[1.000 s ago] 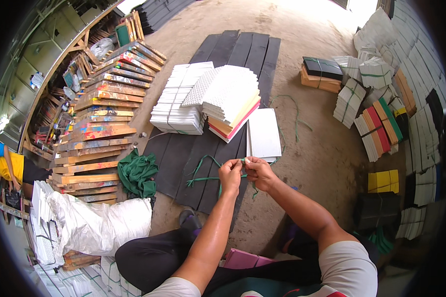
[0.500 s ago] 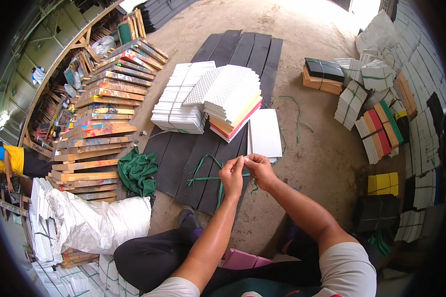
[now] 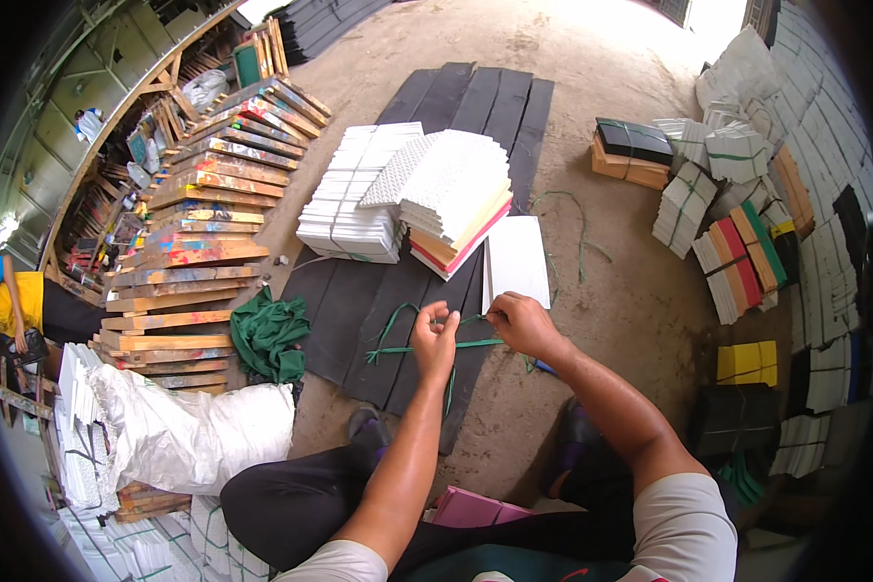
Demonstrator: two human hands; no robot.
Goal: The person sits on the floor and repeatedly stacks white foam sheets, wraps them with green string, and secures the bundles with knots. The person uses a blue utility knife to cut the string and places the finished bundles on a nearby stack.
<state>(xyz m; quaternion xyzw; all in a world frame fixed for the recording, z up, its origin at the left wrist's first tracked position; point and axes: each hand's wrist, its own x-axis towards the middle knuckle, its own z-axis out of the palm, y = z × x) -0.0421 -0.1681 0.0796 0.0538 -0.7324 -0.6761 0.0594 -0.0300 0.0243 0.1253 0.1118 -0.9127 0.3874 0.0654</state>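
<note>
Over the dark boards my left hand (image 3: 436, 338) is half curled, the thumb against a thin strand of green twine (image 3: 388, 350). Beyond it, to the right, my right hand (image 3: 524, 324) has its fingers pinched together on the same twine. A short stretch of it spans the gap between the hands; other lengths lie across the boards below. The white sheet stack (image 3: 516, 260) lies just past my right hand. Farther off sit a strapped white bundle (image 3: 354, 194) and a fanned stack of white, yellow and red sheets (image 3: 453, 194).
Paint-stained wooden frames (image 3: 199, 254) line the left, with green cloth (image 3: 270, 332) and a white sack (image 3: 194, 427) nearer. Strapped bundles (image 3: 732, 254) stand along the right. Another person in yellow (image 3: 29, 303) is at far left. Loose twine (image 3: 582, 238) lies on the floor.
My hands, fingertips together before, have drawn apart, the right moving right and the left slightly left. Twine now shows between them. At far left, the other person's arm has shifted.
</note>
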